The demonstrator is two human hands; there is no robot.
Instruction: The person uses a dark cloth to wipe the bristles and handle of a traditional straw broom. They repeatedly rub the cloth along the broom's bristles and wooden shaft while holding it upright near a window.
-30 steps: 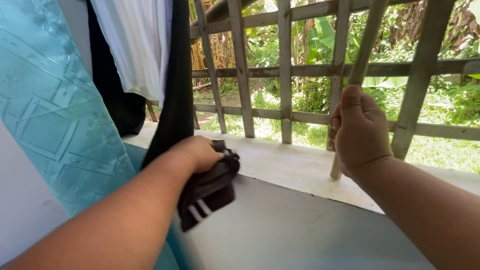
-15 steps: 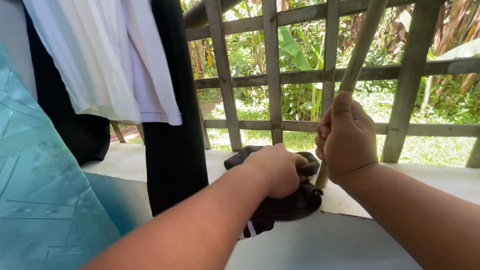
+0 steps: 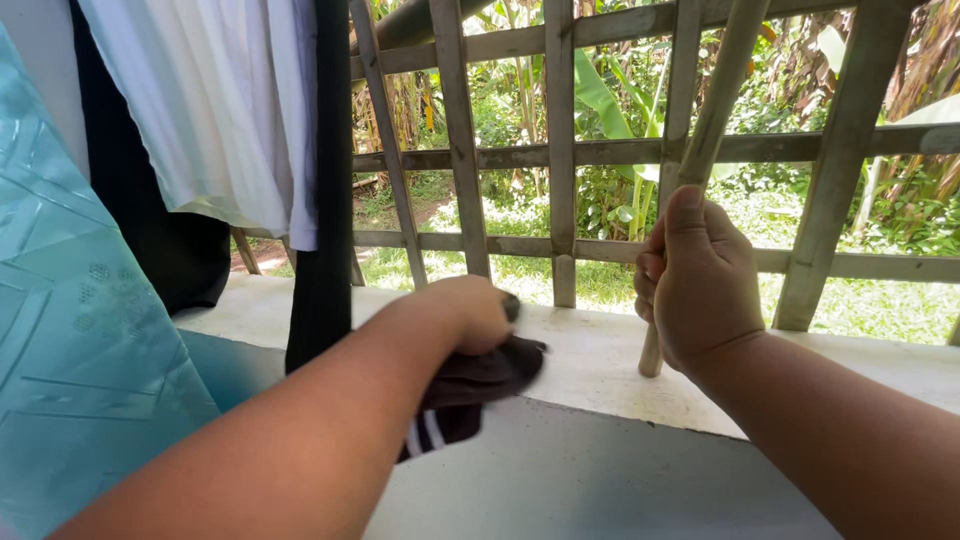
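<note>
left hand [image 3: 455,315]: 1, grip closed around a dark cloth [image 3: 470,385], pressing it onto the ledge [image 3: 590,360], left of the stick.
dark cloth: 1, bunched under the palm; lower corner hangs over the ledge's front edge, 2 white stripes visible on that corner. Sits on the ledge, near the stick's foot but apart from it.
right hand [image 3: 700,280]: 1, grip wrapped tight on a wooden stick [image 3: 715,110], thumb up along the shaft, fingers curled round the far side.
wooden stick: 1, pale, tilted with its top leaning right; lower end rests on the ledge just below the right hand, top runs out of view.
ledge: 1, whitish concrete sill, worn surface; grey wall face [image 3: 600,480] below it. Stick stands on it, cloth lies on it.
lattice [image 3: 560,160]: 1 weathered wooden grid, right behind the stick, standing on the ledge's far side; 2 horizontal rails cross the uprights at hand height and above. Greenery [image 3: 620,100] seen through the gaps.
hanging laundry, all left of the stick: 1 white garment [image 3: 220,110], 1 black garment [image 3: 325,200] hanging down to ledge level beside it, more black fabric behind the white one (cannot tell if separate piece), 1 teal patterned cloth [image 3: 80,330] at far left, nearest the camera.
forearms: 2, both bare.
</note>
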